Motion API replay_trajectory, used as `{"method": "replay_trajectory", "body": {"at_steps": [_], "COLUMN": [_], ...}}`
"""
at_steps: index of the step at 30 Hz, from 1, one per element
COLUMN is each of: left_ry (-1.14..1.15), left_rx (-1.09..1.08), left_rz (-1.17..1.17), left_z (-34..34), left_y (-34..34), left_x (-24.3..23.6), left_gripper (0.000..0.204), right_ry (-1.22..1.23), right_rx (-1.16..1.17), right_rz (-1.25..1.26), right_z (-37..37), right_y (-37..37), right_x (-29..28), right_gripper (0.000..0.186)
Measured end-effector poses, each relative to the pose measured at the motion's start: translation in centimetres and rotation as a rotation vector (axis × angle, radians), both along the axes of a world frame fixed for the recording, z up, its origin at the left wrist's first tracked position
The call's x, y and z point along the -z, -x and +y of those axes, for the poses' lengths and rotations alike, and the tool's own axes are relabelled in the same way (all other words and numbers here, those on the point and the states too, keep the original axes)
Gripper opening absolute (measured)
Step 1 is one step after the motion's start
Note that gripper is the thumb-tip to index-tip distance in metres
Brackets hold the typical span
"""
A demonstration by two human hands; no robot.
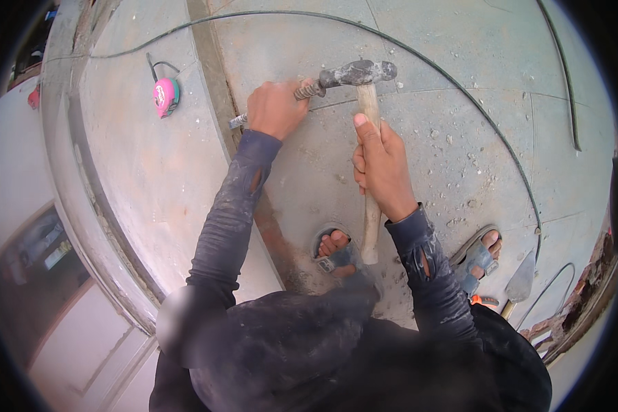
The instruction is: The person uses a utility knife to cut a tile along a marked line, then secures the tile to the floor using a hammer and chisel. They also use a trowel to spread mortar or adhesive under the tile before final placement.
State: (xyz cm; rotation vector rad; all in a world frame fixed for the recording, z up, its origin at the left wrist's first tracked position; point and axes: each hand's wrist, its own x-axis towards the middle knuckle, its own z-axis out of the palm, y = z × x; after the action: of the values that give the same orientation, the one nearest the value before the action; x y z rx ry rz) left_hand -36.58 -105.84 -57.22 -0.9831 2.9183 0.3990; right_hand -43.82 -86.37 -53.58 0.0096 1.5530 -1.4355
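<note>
My left hand (276,110) is wrapped round a chisel (309,90) that looks like a ribbed steel bar. Its flattened end pokes out on the left side of the fist, at the edge of a narrow grey strip (216,75) in the floor. My right hand (386,168) grips the wooden handle of a hammer (369,101), with the thumb laid along it. The worn, dusty hammer head is at the chisel's struck end, touching it or very close. The middle of the chisel is hidden inside my left fist.
A pink and green tape measure (165,97) lies to the left. A dark cable (419,55) arcs across the tiled floor, and rubble bits (470,161) lie scattered at right. A trowel (520,278) rests near my sandalled right foot (484,255). Another dark cable (566,75) lies far right.
</note>
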Motion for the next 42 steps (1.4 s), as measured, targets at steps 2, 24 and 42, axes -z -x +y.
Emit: {"method": "replay_trajectory", "body": {"at_steps": [2,24,42], "left_ry": [0.005,-0.036,-0.025], "left_rx": [-0.008,-0.025,0.039], "left_rz": [0.0,0.013,0.08], "left_z": [-0.3,-0.1,-1.0], "left_y": [0.1,0.2,1.5], "left_x": [-0.1,-0.2,-1.1], "left_gripper": [0.039,0.03,0.034], "right_ry": [0.039,0.0,0.034], "right_rx": [0.108,-0.019,0.196], "right_rz": [-0.081,0.185,-0.065], "right_z": [0.6,-0.6,2.7], "right_y": [1.5,-0.6,3.2], "right_x": [-0.9,1.5,-1.7], "right_gripper": [0.036,0.039,0.04]}}
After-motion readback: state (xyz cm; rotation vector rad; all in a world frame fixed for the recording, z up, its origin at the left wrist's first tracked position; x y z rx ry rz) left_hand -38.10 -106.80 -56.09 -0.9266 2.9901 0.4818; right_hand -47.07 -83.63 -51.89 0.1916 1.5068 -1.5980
